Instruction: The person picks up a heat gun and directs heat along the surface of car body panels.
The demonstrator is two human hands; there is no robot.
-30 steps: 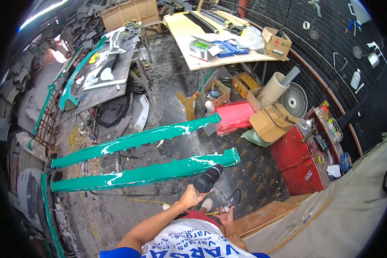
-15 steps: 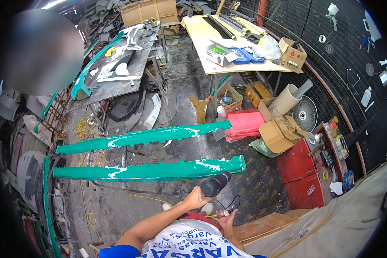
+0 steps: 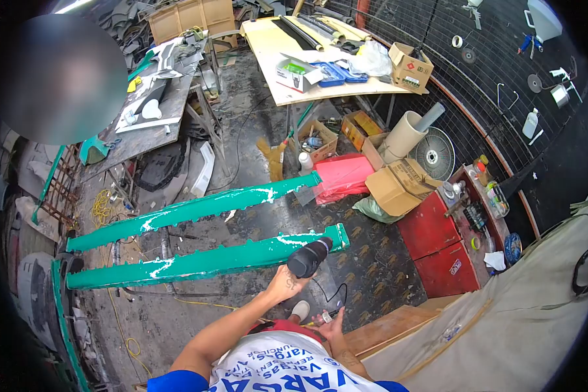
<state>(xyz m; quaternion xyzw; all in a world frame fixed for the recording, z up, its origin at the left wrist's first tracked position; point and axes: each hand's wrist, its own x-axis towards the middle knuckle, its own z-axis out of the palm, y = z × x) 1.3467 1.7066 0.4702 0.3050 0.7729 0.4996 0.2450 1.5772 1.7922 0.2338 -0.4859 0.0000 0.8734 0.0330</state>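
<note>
My left hand (image 3: 285, 283) is closed around the grip of a black corded power tool (image 3: 307, 259) with a rounded body. The tool is in front of me, overlapping the right end of the nearer green long panel (image 3: 202, 262) in view. Low and close to my body, my right hand (image 3: 334, 328) has its fingers around a cord connector (image 3: 326, 317), where a black cord (image 3: 338, 292) seems to meet a yellow one. White scuffed patches mark the nearer panel and the farther green panel (image 3: 196, 212).
A red plastic-covered item (image 3: 343, 175) and a cardboard box (image 3: 398, 187) are beyond the panels. To the right are a red cabinet (image 3: 431, 219) and a wooden board (image 3: 385, 332). Worktables (image 3: 287, 88) stand ahead. Yellow cord (image 3: 134, 349) lies on the floor.
My view has turned right, so the surroundings appear farther left. The power tool stays in my left hand, and my right hand remains on the cord connector.
</note>
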